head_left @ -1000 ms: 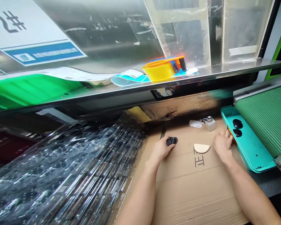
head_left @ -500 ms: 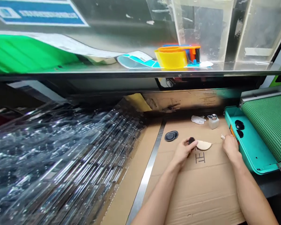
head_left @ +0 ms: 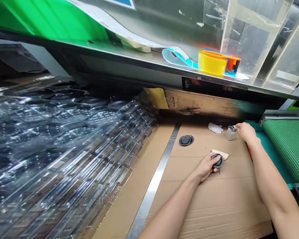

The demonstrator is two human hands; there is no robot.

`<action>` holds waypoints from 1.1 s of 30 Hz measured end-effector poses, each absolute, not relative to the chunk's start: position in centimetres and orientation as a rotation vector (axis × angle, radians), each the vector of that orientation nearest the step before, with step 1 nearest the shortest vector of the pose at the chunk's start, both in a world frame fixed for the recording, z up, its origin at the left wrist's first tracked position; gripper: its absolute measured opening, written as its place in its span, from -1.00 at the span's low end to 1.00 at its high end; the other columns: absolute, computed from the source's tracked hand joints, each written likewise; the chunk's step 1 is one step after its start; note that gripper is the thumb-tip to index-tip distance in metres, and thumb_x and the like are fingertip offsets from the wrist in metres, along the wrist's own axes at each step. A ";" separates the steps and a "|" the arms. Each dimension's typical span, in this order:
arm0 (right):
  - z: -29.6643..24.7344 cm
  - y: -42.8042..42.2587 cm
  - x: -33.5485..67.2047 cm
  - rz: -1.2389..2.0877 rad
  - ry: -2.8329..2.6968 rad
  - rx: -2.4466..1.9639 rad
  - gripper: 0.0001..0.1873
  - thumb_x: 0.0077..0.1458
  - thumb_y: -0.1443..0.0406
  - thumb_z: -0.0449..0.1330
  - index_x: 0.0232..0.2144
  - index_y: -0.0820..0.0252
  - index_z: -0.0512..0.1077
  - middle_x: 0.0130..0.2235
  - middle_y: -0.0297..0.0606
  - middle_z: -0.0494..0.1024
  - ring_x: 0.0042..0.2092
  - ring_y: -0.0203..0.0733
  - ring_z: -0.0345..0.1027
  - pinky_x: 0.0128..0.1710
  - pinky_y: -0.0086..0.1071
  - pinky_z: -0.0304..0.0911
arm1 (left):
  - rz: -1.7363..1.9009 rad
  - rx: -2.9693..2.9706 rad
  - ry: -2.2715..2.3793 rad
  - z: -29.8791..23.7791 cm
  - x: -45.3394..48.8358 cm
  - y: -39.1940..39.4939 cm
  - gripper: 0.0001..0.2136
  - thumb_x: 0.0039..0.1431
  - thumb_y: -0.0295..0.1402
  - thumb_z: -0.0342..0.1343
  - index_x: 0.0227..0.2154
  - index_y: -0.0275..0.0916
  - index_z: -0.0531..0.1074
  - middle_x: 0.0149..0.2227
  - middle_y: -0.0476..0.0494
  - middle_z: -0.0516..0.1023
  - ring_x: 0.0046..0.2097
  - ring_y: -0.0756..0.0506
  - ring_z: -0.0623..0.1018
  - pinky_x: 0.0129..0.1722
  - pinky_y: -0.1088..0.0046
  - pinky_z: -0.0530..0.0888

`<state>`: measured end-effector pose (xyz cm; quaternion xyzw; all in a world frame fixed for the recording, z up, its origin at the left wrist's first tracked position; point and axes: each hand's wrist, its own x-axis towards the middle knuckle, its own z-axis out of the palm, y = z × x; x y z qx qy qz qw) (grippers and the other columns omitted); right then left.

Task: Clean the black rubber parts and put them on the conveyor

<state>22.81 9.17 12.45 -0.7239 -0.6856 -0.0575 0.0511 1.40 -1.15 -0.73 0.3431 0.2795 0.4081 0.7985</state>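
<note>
Left hand [head_left: 207,168]: cupped palm-up and closed around a black rubber ring [head_left: 217,161], the fingers curling over its rim, with a thin dark item, too small to identify, projecting just below it. Right hand [head_left: 247,131]: extended forward, its fingertips [head_left: 236,126] at the metal top of a small plastic dispensing bottle [head_left: 231,133]; whether they grasped the bottle or only touched it could not be told. Under and just past the ring lay a beige half-round piece [head_left: 220,153], partly covered by the left hand and ring. Both hands worked above a flat cardboard sheet [head_left: 214,202] that bore all of these items. Also on the sheet: a small stack of black rubber discs [head_left: 186,140], well left of the ring, and a crumpled white cloth [head_left: 215,127], just beside the bottle. A steel strip [head_left: 151,189] ran along the sheet's left part. Beyond it, a large heap of clear plastic trays [head_left: 64,146] filled the left side. To the right stood a teal tray [head_left: 271,159], partly hidden by the right forearm, and a green mesh conveyor belt [head_left: 291,149]. Overhead, a steel shelf [head_left: 164,64] carried a yellow tape roll [head_left: 210,63] and a curled blue-and-white label strip [head_left: 176,56], with a clear acrylic panel [head_left: 254,36] behind them.
</note>
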 end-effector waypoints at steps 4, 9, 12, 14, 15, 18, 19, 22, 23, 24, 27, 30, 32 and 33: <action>12.9 10.2 22.4 -0.175 -2.208 -2.271 -0.65 0.21 0.34 0.12 -0.07 -0.05 0.61 -0.12 -0.11 0.62 -0.09 0.00 0.48 -0.15 -0.27 0.24 | 0.923 0.677 0.540 -1.2 2.0 -0.4 -0.59 0.01 -0.15 0.40 -0.22 -0.31 0.44 -0.18 -0.21 0.56 -0.42 0.09 0.38 -0.58 0.62 0.29; 14.0 10.7 22.7 -0.099 -2.306 -2.306 -0.66 0.17 0.31 0.15 -0.07 -0.07 0.61 -0.07 -0.13 0.63 -0.06 0.03 0.49 -0.08 -0.24 0.27 | 0.972 0.537 0.513 -0.7 1.4 0.7 -0.69 0.01 -0.34 0.39 -0.24 -0.33 0.42 -0.11 -0.28 0.60 -0.50 0.13 0.33 -0.65 0.67 0.16; 14.3 9.9 23.1 -0.129 -2.166 -2.238 -0.65 0.20 0.25 0.12 -0.03 -0.06 0.59 -0.03 -0.16 0.62 -0.03 0.03 0.48 -0.07 -0.24 0.28 | 1.012 0.450 0.501 -0.5 0.9 0.8 -0.79 0.06 -0.44 0.31 -0.29 -0.31 0.39 -0.16 -0.27 0.62 -0.52 0.12 0.35 -0.68 0.66 0.15; 13.6 8.7 23.1 -0.135 -2.014 -2.051 -0.64 0.23 0.20 0.08 -0.03 0.01 0.59 -0.04 -0.16 0.62 -0.02 0.00 0.47 -0.06 -0.27 0.27 | 1.025 0.389 0.496 -0.4 0.7 0.7 -0.87 0.11 -0.47 0.22 -0.30 -0.31 0.39 -0.22 -0.27 0.62 -0.46 0.04 0.48 -0.61 0.61 0.31; 13.0 7.9 23.0 -0.098 -1.942 -1.939 -0.64 0.24 0.16 0.08 -0.05 0.06 0.59 -0.06 -0.15 0.63 -0.03 -0.01 0.47 -0.07 -0.28 0.28 | 1.025 0.364 0.497 -0.4 0.6 0.7 -0.91 0.13 -0.47 0.17 -0.30 -0.32 0.39 -0.25 -0.27 0.62 -0.42 -0.01 0.53 -0.57 0.56 0.39; 9.8 5.6 22.0 0.227 -1.795 -1.665 -0.57 0.21 0.02 0.12 -0.15 0.19 0.60 -0.21 -0.16 0.64 -0.22 -0.10 0.46 -0.22 -0.33 0.29 | 1.005 0.310 0.503 -0.3 0.7 0.7 -0.88 0.25 -0.36 0.05 -0.30 -0.34 0.39 -0.35 -0.25 0.59 -0.46 -0.08 0.57 -0.58 0.49 0.41; 8.6 4.9 21.6 0.372 -1.759 -1.606 -0.53 0.19 -0.02 0.14 -0.15 0.22 0.60 -0.28 -0.18 0.63 -0.30 -0.14 0.43 -0.30 -0.36 0.28 | 1.001 0.297 0.500 -0.2 0.8 0.7 -0.81 0.29 -0.29 0.00 -0.29 -0.33 0.39 -0.37 -0.25 0.58 -0.50 -0.08 0.55 -0.63 0.51 0.35; 5.1 3.0 20.2 0.716 -1.673 -1.475 -0.45 0.14 -0.08 0.20 -0.12 0.27 0.56 -0.37 -0.23 0.56 -0.39 -0.23 0.34 -0.43 -0.41 0.21 | 1.003 0.271 0.493 0.0 0.8 0.9 -0.60 0.37 -0.13 -0.20 -0.25 -0.35 0.41 -0.40 -0.28 0.56 -0.54 -0.09 0.53 -0.69 0.53 0.25; 4.2 2.5 19.8 0.774 -1.668 -1.450 -0.46 0.14 -0.08 0.21 -0.13 0.27 0.56 -0.36 -0.24 0.55 -0.39 -0.24 0.34 -0.43 -0.41 0.21 | 1.010 0.264 0.498 0.0 0.8 0.9 -0.55 0.39 -0.13 -0.26 -0.24 -0.38 0.43 -0.41 -0.30 0.56 -0.53 -0.09 0.53 -0.69 0.52 0.28; 3.5 2.0 19.4 0.803 -1.682 -1.435 -0.49 0.15 -0.06 0.20 -0.15 0.26 0.55 -0.34 -0.23 0.56 -0.38 -0.24 0.34 -0.41 -0.41 0.22 | 1.013 0.258 0.512 0.1 0.8 1.0 -0.52 0.39 -0.16 -0.30 -0.23 -0.41 0.44 -0.41 -0.31 0.56 -0.52 -0.09 0.54 -0.67 0.51 0.31; 2.3 1.1 18.4 0.739 -1.816 -1.418 -0.61 0.23 0.01 0.14 -0.21 0.21 0.53 -0.30 -0.25 0.57 -0.34 -0.23 0.38 -0.35 -0.39 0.25 | 0.980 0.257 0.554 0.1 0.9 0.9 -0.52 0.40 -0.24 -0.31 -0.26 -0.46 0.47 -0.41 -0.31 0.56 -0.47 -0.09 0.57 -0.58 0.48 0.45; 1.8 0.6 17.5 0.563 -1.981 -1.364 -0.72 0.29 0.12 0.09 -0.21 0.17 0.48 -0.30 -0.27 0.57 -0.31 -0.22 0.41 -0.25 -0.37 0.27 | 0.967 0.263 0.591 0.2 1.1 0.5 -0.56 0.42 -0.25 -0.25 -0.30 -0.42 0.48 -0.41 -0.26 0.57 -0.44 -0.08 0.58 -0.49 0.45 0.54; 1.6 0.5 17.0 0.438 -2.074 -1.307 -0.78 0.29 0.17 0.08 -0.20 0.15 0.46 -0.27 -0.25 0.57 -0.28 -0.20 0.43 -0.20 -0.35 0.28 | 0.997 0.268 0.636 0.2 1.2 0.1 -0.60 0.43 -0.24 -0.20 -0.30 -0.38 0.47 -0.42 -0.19 0.57 -0.44 -0.05 0.57 -0.48 0.45 0.56; 1.5 0.4 16.8 0.376 -2.107 -1.285 -0.79 0.30 0.19 0.07 -0.19 0.14 0.45 -0.25 -0.23 0.58 -0.25 -0.18 0.43 -0.18 -0.35 0.28 | 1.011 0.283 0.663 0.2 1.4 -0.1 -0.62 0.43 -0.23 -0.17 -0.30 -0.37 0.47 -0.42 -0.16 0.56 -0.44 -0.04 0.56 -0.48 0.45 0.57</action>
